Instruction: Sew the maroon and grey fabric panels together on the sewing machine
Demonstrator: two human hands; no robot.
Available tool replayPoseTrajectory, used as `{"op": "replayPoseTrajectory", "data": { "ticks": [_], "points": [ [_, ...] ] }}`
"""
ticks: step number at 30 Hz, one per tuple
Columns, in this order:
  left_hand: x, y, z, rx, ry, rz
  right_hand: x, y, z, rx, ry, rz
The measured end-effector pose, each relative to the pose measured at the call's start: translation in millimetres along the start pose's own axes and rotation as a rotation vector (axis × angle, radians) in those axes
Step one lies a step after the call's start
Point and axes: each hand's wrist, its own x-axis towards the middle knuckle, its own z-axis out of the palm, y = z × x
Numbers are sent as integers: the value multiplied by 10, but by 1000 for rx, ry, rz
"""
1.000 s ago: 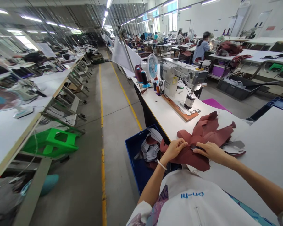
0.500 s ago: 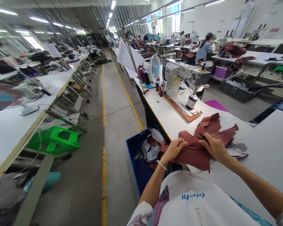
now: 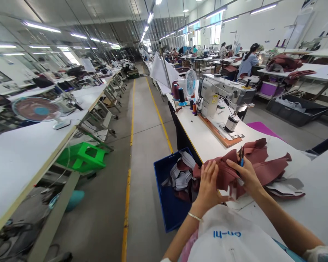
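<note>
My right hand is closed around small thread snips with dark blades and a blue handle, blades pointing up. Its thumb and fingers also press at the edge of a maroon fabric piece, which is folded up at the table's near edge. My left hand lies against the left part of that piece, fingers stretched out and thumb spread to the right. More maroon pieces lie spread to the right of my right hand, some showing a pale backing.
A sewing machine stands beyond the fabric on the white table, with thread cones and a small fan. At the table's left, a blue crate holds cut pieces. An aisle runs left. A person sits farther back.
My left hand has turned from a pinch to outstretched fingers on the fabric. The maroon piece is now lifted and folded between my hands. The snips have tipped upright. The view has shifted left.
</note>
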Motion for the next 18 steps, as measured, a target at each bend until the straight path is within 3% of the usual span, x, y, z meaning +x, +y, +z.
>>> {"op": "replayPoseTrajectory", "data": {
  "ticks": [4, 9, 11, 15, 16, 17, 18],
  "points": [
    [-48, -109, 135, -185, 108, -287, 34, -88, 124, -95, -45, -83],
    [258, -284, -119, -302, 278, -549, 84, -176, -26, 17, -236, -192],
    [368, -264, -195, -325, 318, -599, -28, -173, -45, -33, -378, -288],
    [530, -182, -267, -336, 266, -562, -300, -16, 46, -389, -952, -464],
    [556, -175, -290, -332, 261, -554, -306, 54, 71, -488, -1007, -504],
    [576, -177, -316, -333, 259, -552, -269, 128, 84, -581, -981, -551],
    [588, -187, -345, -339, 260, -557, -190, 200, 84, -655, -866, -606]
  ]
}}
